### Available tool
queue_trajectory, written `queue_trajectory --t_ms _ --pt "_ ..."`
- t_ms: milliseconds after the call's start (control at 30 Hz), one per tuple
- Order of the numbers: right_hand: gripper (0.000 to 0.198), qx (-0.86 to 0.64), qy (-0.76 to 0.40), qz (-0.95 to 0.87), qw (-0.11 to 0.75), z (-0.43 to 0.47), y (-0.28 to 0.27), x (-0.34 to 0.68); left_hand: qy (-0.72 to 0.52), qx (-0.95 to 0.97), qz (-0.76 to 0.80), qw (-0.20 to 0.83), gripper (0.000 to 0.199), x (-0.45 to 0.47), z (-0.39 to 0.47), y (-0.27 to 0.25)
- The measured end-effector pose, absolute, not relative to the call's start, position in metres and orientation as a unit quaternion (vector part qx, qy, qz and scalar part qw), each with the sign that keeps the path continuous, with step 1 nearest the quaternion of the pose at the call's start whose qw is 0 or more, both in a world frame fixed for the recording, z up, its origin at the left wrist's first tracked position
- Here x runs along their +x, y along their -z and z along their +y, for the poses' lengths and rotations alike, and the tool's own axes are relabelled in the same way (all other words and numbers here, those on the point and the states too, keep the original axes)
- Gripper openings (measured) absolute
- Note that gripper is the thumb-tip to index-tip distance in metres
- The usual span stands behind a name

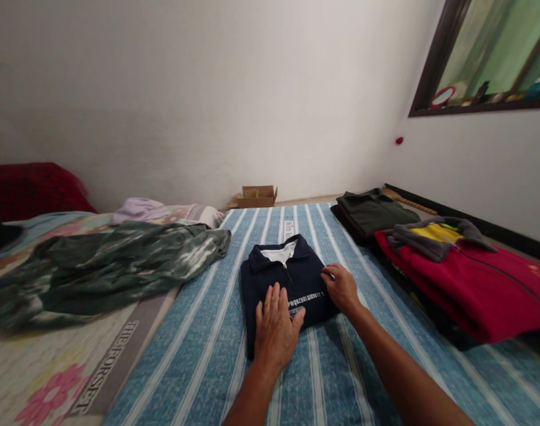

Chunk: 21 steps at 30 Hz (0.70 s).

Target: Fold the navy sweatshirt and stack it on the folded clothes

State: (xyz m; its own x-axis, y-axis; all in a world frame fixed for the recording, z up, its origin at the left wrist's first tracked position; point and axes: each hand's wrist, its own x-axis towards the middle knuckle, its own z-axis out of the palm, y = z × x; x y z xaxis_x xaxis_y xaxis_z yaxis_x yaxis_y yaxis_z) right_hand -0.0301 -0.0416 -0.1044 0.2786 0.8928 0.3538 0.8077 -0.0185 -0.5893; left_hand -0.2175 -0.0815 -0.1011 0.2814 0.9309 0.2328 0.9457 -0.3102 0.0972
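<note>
The folded navy-blue zip-neck pullover with white chest lettering (288,287) lies collar-away near the middle of the blue-and-white striped bed cover (199,349), squared up w/ the stripes.

The left hand (275,331) lies flat, palm down, on the pullover's near half. Its fingers are extended and only slightly spread, pressing on top rather than gripping; the flat palm looks placed to hold the fold down. The right hand (340,287) sits at the pullover's right edge, approx level w/ the lettering. Its fingers are curled together onto the cloth there, prob. pinching or tucking the side seam, but whether any fabric is actually caught between them can't be told from this angle.

Edges and room:
- Right: a folded red fleece jacket with grey collar and yellow lining (469,284) tops a stack near the bed's right side, and a folded dark olive garment (372,213) lies beyond it. A strip of bare striped cover separates them from the pullover.
- Left: a crumpled green camouflage garment (105,266) sprawls over a floral quilt with printed lettering (52,367), apart from the pullover, w/ open cover between.
- Far: a pale lilac cloth bundle (141,208), then a small open cardboard box (256,196) by the white wall.
- Near: open striped cover around both forearms.
</note>
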Motion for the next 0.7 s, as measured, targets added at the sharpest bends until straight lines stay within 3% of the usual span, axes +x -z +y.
queue_trajectory --t_ms 700 --pt "0.028 -0.74 -0.059 -0.636 0.214 -0.027 0.107 -0.042 0.143 -0.798 -0.586 0.018 0.057 -0.218 -0.083 0.102"
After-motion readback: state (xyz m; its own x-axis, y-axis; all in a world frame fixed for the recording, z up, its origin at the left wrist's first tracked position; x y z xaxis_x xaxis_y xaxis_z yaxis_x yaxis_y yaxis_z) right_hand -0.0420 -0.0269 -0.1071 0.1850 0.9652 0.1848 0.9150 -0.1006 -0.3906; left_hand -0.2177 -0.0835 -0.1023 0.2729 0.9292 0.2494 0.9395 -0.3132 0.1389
